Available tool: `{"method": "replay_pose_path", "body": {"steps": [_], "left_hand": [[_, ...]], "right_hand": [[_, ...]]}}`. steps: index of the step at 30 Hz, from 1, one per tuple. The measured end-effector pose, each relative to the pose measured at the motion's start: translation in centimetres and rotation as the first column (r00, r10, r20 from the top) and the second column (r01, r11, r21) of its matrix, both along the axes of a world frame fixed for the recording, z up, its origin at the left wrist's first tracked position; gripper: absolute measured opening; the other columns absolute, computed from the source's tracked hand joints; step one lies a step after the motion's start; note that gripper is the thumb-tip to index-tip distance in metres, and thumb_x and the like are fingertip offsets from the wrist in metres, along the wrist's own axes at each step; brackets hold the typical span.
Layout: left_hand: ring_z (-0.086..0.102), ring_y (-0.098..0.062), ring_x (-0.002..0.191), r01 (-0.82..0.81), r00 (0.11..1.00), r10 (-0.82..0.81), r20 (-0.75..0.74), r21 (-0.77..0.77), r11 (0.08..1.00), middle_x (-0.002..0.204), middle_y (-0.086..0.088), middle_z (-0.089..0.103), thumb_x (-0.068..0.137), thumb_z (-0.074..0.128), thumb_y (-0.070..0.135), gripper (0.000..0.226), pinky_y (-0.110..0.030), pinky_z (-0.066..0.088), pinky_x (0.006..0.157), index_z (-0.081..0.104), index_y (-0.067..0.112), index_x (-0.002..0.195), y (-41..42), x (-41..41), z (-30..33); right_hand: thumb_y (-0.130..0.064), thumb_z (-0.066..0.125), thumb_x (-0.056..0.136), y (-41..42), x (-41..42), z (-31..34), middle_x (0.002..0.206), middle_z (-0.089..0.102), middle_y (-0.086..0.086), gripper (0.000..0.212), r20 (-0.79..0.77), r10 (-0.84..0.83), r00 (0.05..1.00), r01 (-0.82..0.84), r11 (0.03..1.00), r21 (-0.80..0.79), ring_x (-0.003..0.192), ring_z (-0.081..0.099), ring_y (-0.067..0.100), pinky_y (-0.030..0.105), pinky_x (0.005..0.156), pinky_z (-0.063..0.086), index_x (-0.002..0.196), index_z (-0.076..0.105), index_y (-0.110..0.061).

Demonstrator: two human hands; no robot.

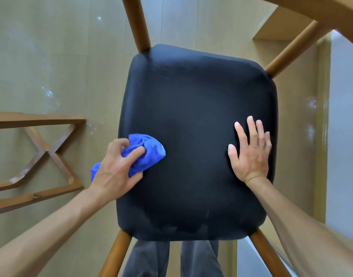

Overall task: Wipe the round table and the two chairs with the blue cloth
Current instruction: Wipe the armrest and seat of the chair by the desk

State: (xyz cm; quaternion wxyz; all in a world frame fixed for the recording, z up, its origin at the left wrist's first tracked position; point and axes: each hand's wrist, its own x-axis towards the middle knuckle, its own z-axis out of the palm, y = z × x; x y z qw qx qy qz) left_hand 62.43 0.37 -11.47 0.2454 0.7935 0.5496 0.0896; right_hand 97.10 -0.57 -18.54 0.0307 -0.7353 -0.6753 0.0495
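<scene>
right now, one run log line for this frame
stage: wiping chair seat | left hand: grips blue cloth on seat | right hand: flat on seat

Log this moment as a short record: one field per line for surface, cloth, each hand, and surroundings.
surface: chair seat, dark padded, seen from above
cloth: blue cloth, bunched, at the seat's left edge
left hand: left hand grips the cloth against the seat
right hand: right hand flat on the seat's right side, fingers straight
chair legs: wooden legs splay out from the seat corners
surroundings: wooden frame with crossed braces at left; beige floor
</scene>
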Motion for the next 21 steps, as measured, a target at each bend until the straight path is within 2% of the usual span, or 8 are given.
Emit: {"method": "replay_pose_path", "body": {"steps": [2,5,9,12,15,16,18,21], "left_hand": [[0.051,-0.039,0.087,0.128,0.992,-0.128,-0.013,0.009,0.992,0.107,-0.016,0.042,0.066,0.065,0.016,0.047,-0.040,0.052,0.075,0.049,0.021,0.110,-1.8,0.5,0.0],[0.052,-0.035,0.077,0.344,0.939,-0.344,0.012,-0.033,0.938,0.105,-0.010,0.039,0.065,0.067,0.017,0.043,-0.040,0.052,0.068,0.053,0.022,0.105,-4.4,1.7,0.3],[0.053,-0.023,0.072,0.671,0.738,-0.674,0.024,-0.139,0.729,0.099,-0.004,0.049,0.060,0.073,0.027,0.043,-0.029,0.049,0.059,0.057,0.033,0.099,-8.8,4.5,0.9],[0.051,-0.019,0.071,0.726,0.677,-0.736,0.017,-0.182,0.664,0.100,-0.001,0.043,0.060,0.073,0.030,0.045,-0.026,0.046,0.057,0.054,0.037,0.100,-9.6,5.8,0.7],[0.045,-0.019,0.065,0.790,0.604,-0.797,-0.013,-0.122,0.601,0.089,0.001,0.053,0.061,0.066,0.020,0.039,-0.025,0.042,0.054,0.051,0.036,0.094,-11.1,9.1,0.6],[0.044,-0.019,0.064,0.781,0.620,-0.785,-0.003,-0.094,0.617,0.086,0.001,0.055,0.061,0.061,0.014,0.039,-0.025,0.041,0.054,0.050,0.034,0.093,-11.6,10.5,0.5],[0.044,-0.022,0.065,0.690,0.724,-0.690,0.026,-0.066,0.721,0.088,-0.003,0.057,0.058,0.050,0.006,0.043,-0.026,0.040,0.055,0.047,0.029,0.094,-11.0,13.2,0.5],[0.048,-0.027,0.065,0.422,0.905,-0.419,0.070,-0.034,0.906,0.091,-0.011,0.059,0.053,0.064,0.004,0.052,-0.031,0.045,0.055,0.045,0.022,0.098,-7.1,15.3,0.3]], "right_hand": [[-0.042,0.037,0.091,0.0,0.0,-0.1,0.159,0.022,0.011,0.061,0.010,0.002,1.000,-0.002,1.000,-0.005,0.147,0.014,0.032,0.051,0.117,0.011,0.148,0.033,-0.021],[-0.042,0.037,0.091,0.0,0.1,0.0,0.159,0.021,0.011,0.061,0.013,0.000,1.000,0.000,1.000,-0.016,0.147,0.014,0.032,0.052,0.117,0.012,0.148,0.033,-0.022],[-0.043,0.037,0.091,0.0,0.1,0.0,0.159,0.021,0.010,0.060,-0.006,0.003,1.000,-0.004,1.000,-0.011,0.147,0.015,0.032,0.054,0.117,0.013,0.148,0.034,-0.023],[-0.043,0.038,0.092,0.0,0.2,0.0,0.159,0.021,0.010,0.060,-0.011,0.007,1.000,-0.007,1.000,-0.011,0.147,0.015,0.032,0.053,0.117,0.013,0.149,0.033,-0.024],[-0.043,0.039,0.091,-0.1,0.2,0.1,0.159,0.021,0.010,0.060,-0.014,0.010,1.000,-0.010,1.000,-0.015,0.147,0.017,0.032,0.054,0.117,0.014,0.149,0.033,-0.024],[-0.043,0.039,0.091,-0.1,0.2,0.2,0.159,0.022,0.010,0.061,-0.015,0.007,1.000,-0.007,1.000,-0.012,0.147,0.017,0.032,0.054,0.117,0.014,0.148,0.034,-0.024],[-0.043,0.039,0.091,0.0,0.1,0.2,0.159,0.023,0.010,0.061,-0.022,0.005,1.000,-0.005,1.000,-0.010,0.147,0.018,0.032,0.054,0.117,0.014,0.148,0.035,-0.024],[-0.042,0.040,0.090,0.2,0.2,0.2,0.158,0.024,0.010,0.060,-0.045,0.006,0.999,-0.007,1.000,-0.010,0.146,0.019,0.032,0.053,0.117,0.013,0.148,0.036,-0.024]]}}
